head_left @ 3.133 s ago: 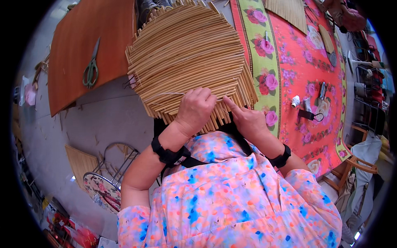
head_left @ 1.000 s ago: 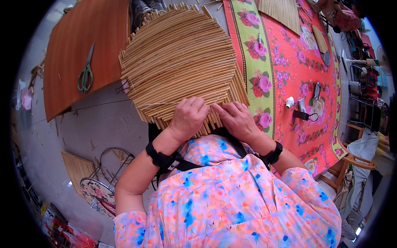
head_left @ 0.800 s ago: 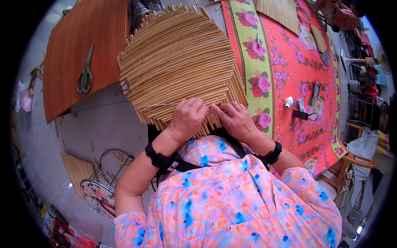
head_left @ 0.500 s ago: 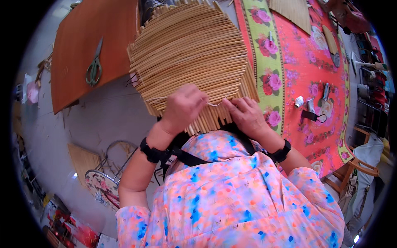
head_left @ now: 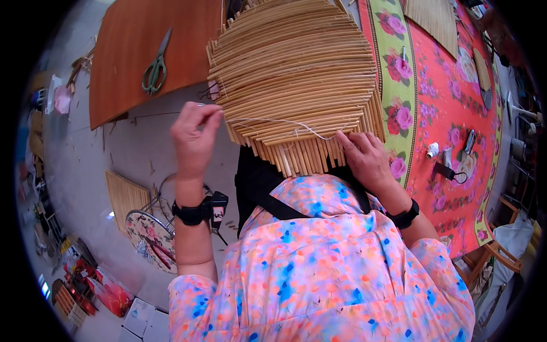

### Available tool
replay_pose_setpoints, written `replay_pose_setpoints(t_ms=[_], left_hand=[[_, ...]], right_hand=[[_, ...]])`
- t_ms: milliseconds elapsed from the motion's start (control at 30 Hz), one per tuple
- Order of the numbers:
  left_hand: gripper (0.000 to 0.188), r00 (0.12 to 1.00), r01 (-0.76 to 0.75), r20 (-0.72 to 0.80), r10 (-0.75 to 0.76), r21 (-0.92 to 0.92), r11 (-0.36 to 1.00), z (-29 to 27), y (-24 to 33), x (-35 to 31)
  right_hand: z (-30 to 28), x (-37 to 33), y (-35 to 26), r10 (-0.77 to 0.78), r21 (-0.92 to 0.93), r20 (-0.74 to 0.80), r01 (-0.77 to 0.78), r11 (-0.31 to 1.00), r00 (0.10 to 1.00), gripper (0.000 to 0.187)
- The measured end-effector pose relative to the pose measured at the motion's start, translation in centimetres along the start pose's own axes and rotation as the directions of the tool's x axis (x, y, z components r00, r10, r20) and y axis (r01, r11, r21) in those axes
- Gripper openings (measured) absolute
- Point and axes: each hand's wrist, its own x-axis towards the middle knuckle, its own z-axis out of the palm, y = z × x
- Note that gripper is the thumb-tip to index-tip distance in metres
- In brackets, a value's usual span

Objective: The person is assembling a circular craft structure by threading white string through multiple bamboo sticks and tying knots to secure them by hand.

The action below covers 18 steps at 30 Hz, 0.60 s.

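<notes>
A panel of pale, thin sticks (head_left: 296, 68) laid side by side rests in front of me, with a row of short stick ends at its near edge. Across its near part runs a loose white string (head_left: 279, 120), curving toward the right. My left hand (head_left: 195, 137) is raised just off the panel's left side, thumb and fingers pinched on what appears to be the string; a small pale bit shows above the fingertips. At the near right corner, my right hand (head_left: 367, 157) pinches the string's right end against the sticks. Its lower fingers are curled and partly hidden.
Green-handled scissors (head_left: 154, 74) lie on a brown board (head_left: 125, 62) at the left. On the right, a red and green floral cloth (head_left: 439, 199) bears a white spool (head_left: 433, 150), a small knife (head_left: 470, 141) and a black tag (head_left: 444, 171). A floral stool (head_left: 149, 236) stands lower left.
My left hand has moved left from the panel's near middle to beyond its left side, and the string lies longer across the sticks. My right hand stays at the near right corner.
</notes>
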Motion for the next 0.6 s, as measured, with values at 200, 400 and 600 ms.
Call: replay_pose_setpoints(t_ms=[200, 400, 600], left_hand=[[0.005, 0.997, -0.025, 0.068, 0.024, 0.024, 0.999, 3.2, -0.1, 0.0], [0.007, 0.981, -0.16, 0.126, 0.146, 0.106, 0.981, 4.2, -0.3, 0.2], [0.007, 0.985, -0.138, 0.113, 0.127, 0.096, 0.986, 4.4, -1.1, 0.1]], right_hand=[[-0.4, 0.3, -0.3, -0.009, -0.002, -0.009, 0.009, 1.0, 1.0, 0.056], [-0.4, 0.3, -0.3, -0.007, 0.0, -0.007, 0.007, 1.0, 1.0, 0.057], [-0.5, 0.3, -0.4, -0.007, -0.001, -0.01, 0.007, 1.0, 1.0, 0.056]])
